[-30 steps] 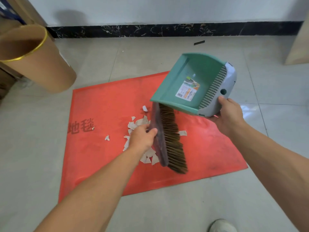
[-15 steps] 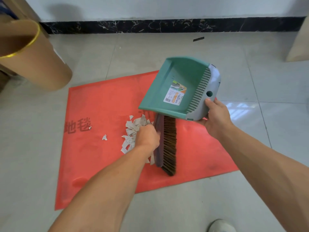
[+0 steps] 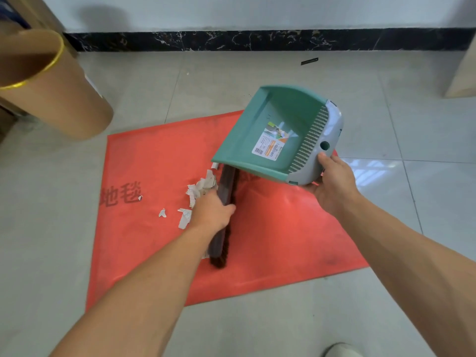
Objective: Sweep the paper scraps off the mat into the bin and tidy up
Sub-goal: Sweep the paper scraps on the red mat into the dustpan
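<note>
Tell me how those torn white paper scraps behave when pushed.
The torn white paper scraps look thin and curled: probably very light, apt to scatter. Flat strays on the red floor mat may slip under the dark hand brush.

Left grip (image 3: 211,212) curls round the brush (image 3: 228,182), bristles down on the red mat (image 3: 154,161), paper scraps (image 3: 201,188) heaped just beside it. Right grip (image 3: 332,186) holds the green dustpan (image 3: 273,124) tilted above the mat's far-right corner; the brown bin (image 3: 64,99) sits off the far-left corner.
</note>
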The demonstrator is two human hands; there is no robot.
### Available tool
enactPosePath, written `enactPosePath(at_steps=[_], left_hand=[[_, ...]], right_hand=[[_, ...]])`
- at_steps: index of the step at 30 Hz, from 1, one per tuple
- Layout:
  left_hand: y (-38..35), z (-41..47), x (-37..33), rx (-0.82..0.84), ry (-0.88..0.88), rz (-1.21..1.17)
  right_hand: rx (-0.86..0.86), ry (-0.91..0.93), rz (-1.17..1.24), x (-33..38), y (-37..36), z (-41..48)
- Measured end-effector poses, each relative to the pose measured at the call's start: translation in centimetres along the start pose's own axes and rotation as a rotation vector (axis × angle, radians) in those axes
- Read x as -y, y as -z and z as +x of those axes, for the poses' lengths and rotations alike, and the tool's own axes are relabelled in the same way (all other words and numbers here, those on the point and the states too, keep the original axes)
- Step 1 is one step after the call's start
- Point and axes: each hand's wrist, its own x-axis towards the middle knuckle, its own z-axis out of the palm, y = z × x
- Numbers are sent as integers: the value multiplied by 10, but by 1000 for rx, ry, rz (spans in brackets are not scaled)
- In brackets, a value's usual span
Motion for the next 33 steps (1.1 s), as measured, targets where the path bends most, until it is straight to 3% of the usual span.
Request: enactPosePath(at_steps=[5,8,11,16,19,23,28,33], left_hand=[[0,3,-30,-51,-3,39],[-5,3,-30,18,4,-67],[-9,8,-13,62,40,-22],[19,17,22,-93,68,158],[51,19,40,-137,-11,62],[104,22,72,-325,-27,-51],[164,28,130,-448,124,103],[167,23,175,-355,316,285]], right_hand=[[-41,10,58,4,5,5],[-56,15,90,8,8,8],[-45,25,63,7,10,9],[13,13,-43,-2,13,7],[57,-5,-103,-9,16,6],[52,-48,-168,-9,32,9],[40,-95,-261,-11,55,14],[44,-93,-472,-19,68,14]])
